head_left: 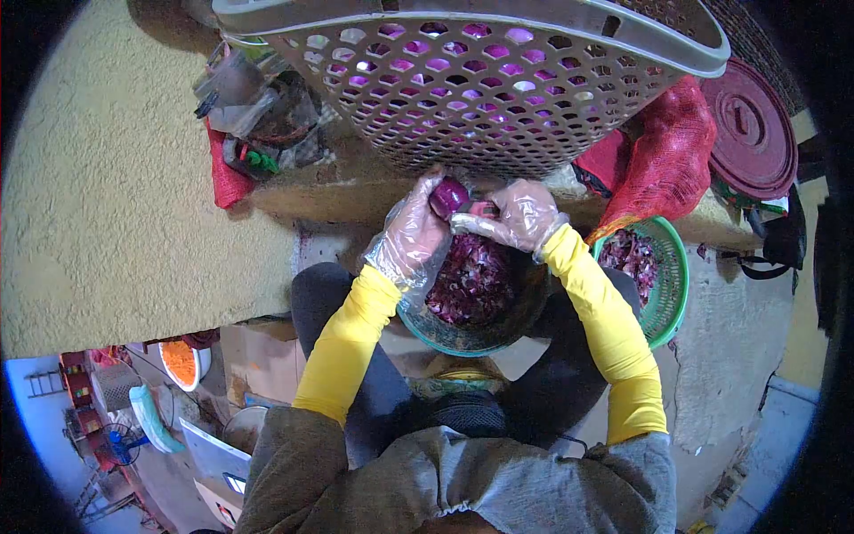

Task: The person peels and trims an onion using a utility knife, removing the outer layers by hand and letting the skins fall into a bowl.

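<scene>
- Grey top, nearest the camera, spans the lower edge; yellow sleeves cover both forearms.
- Left hand, in a clear plastic glove: fingers curled closed around a purple onion, held at the fingertips above the bowl.
- Right hand, likewise gloved: partly curled, thumb extended towards the onion. Small reddish item at its fingers; cannot tell whether it is gripped, nor whether a tool is held.
- Bowl with a blue-green rim, below the hands and between the knees: holds a heap of purple peelings.
- Green basket, beside the knee on the right: slotted wall, more purple scraps inside.
- Large perforated crate, beyond the hands: purple contents visible through its holes.
- Red mesh sack, right of the crate; round maroon lid next to it.
- Surface: rough yellowish ledge at left; worn grey floor at right.
- Room, lower left: white basin with orange contents; blue fan farther off.
</scene>
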Available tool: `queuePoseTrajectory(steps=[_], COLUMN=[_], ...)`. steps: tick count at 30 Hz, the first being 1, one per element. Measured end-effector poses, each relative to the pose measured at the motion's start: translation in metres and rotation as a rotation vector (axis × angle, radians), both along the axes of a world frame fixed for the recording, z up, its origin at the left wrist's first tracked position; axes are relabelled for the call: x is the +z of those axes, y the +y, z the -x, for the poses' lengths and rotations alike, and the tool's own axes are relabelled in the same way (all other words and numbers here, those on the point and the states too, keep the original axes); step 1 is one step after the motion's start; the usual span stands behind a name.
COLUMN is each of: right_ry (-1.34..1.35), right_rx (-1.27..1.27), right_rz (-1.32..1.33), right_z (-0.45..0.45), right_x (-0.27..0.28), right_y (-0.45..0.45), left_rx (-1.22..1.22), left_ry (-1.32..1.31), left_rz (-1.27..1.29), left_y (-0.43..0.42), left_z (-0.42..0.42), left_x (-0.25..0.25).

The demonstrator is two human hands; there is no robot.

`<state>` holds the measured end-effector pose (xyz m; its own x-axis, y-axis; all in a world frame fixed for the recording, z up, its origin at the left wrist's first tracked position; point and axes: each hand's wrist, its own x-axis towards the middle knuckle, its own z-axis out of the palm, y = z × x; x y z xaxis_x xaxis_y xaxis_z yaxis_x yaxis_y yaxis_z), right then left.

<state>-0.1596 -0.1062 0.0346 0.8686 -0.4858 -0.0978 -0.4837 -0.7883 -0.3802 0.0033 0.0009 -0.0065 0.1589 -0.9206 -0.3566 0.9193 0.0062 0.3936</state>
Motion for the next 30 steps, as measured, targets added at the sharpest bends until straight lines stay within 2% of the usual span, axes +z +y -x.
queuePoseTrajectory(steps=[3,6,8,9,10,12,16,21,26,30], right_ry=[-0.029,0.053,0.137,0.003,0.002,-0.217,-0.304,-0.375,-0.363,-0.383], right_rx=[0.019,0.134,0.155,0.13,0.131,0.022,-0.062,-0.051,-0.065,-0.069], right_rz=[0.049,-0.028,0.03,-0.053,-0.053,0.048,0.114,0.061,0.015,-0.033], right_z=[0.002,0.004,0.005,0.006,0.006,0.006,0.002,0.002,0.0,-0.001], right_x=[-0.002,-0.001,-0.007,-0.003,-0.002,0.0,-0.005,-0.004,-0.014,-0.011], right_y=[0.002,0.002,0.002,0.003,0.004,0.004,0.001,0.001,0.0,0.002], left_rx=[-0.034,-0.008,0.04,0.041,0.038,0.035,-0.052,-0.115,0.005,-0.022], left_ry=[0.032,0.049,-0.095,-0.095,-0.076,-0.057,-0.028,-0.004,-0.019,0.046], left_rz=[-0.077,-0.112,-0.239,-0.239,-0.179,-0.119,-0.059,0.003,0.002,0.032], left_y=[-0.001,-0.001,0.0,-0.001,-0.002,-0.002,-0.002,-0.003,-0.001,-0.004], left_z=[-0.005,-0.006,-0.005,-0.005,-0.004,-0.003,-0.002,-0.004,0.002,-0.002], left_x=[-0.008,-0.002,0.005,0.003,0.001,0.0,0.0,-0.001,0.004,-0.001])
